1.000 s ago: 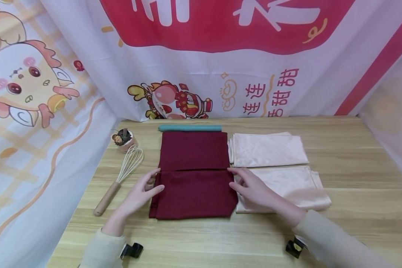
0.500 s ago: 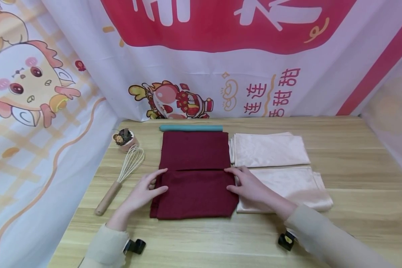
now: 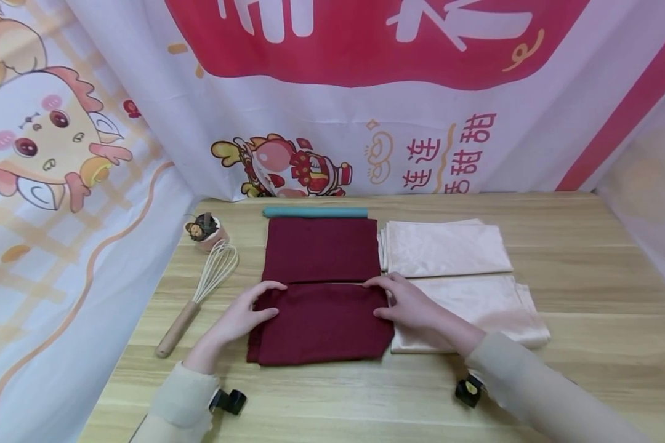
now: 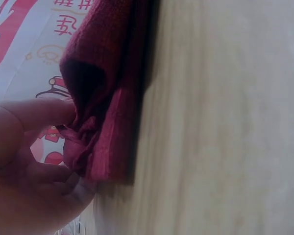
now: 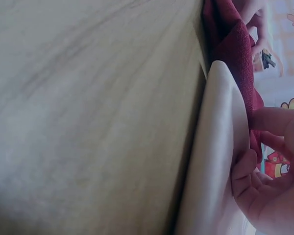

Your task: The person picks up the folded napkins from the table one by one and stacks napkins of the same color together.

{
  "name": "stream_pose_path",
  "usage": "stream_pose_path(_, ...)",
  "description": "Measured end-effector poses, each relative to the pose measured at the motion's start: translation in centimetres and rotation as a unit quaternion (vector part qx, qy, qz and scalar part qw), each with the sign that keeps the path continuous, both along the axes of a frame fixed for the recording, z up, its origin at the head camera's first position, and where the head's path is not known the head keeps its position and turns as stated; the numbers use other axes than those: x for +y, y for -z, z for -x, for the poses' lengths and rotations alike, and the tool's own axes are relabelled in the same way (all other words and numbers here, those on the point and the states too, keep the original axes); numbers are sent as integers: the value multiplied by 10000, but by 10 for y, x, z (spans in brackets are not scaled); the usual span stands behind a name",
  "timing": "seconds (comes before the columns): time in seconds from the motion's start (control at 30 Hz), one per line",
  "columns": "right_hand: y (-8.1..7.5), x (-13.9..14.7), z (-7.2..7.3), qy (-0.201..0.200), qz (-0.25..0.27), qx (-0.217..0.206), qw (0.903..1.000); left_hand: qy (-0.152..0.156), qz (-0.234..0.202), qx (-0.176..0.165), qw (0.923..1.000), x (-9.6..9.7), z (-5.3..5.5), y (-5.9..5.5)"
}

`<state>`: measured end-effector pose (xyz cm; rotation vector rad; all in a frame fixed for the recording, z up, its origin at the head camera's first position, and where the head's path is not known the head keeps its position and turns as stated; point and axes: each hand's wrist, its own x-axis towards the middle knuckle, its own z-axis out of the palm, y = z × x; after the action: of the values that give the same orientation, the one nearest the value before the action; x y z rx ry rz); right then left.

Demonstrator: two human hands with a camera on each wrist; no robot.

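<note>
A folded dark red cloth lies near the front of the table, just before a second folded dark red cloth. At its left end my left hand pinches it, thumb on top and fingers bent over the far edge. My right hand does likewise at the right end, its curled fingers beside the near pale pink cloth. In the left wrist view the red cloth shows open folds by the thumb. The right wrist view has the red cloth bunched under the thumb.
A far pale pink cloth lies folded at the back right. Behind the red cloths is a teal rod-like object. Left of them are a whisk and a small pot with a figurine. A printed curtain hangs behind.
Both hands have moved inward along the near red cloth's far edge, fingers bending over it. A narrow gap now shows between the two red cloths.
</note>
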<state>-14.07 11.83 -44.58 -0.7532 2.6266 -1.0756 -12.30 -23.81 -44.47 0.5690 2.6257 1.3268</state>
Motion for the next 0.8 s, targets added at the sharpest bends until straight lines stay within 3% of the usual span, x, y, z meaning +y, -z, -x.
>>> stream_pose_path(0.33, -6, -8, 7, -384, -390, -15, 9985, 99, -13, -83, 9999, -2, 3, 4)
stream_pose_path(0.4, -7, -9, 8, -442, -407, -58, 9982, 53, -57, -131, 9999, 2, 0, -4)
stream_pose_path(0.47, -7, -9, 9, -496, -415, -73, 9979, 30, -119, -150, 9998, 1, 0, -3)
stream_pose_path(0.57, -4, -10, 9, -561, -360, -10, 9978, -5, -292, -338, 9990, -1, 1, -1)
stream_pose_path(0.63, -2, -10, 8, -595, -272, 121, 9978, 23, -456, -455, 9979, -8, 4, 8)
stream_pose_path(0.8, 0, -16, 4, -598, -197, 503, 9967, 23, -740, -773, 9943, -11, 2, 7)
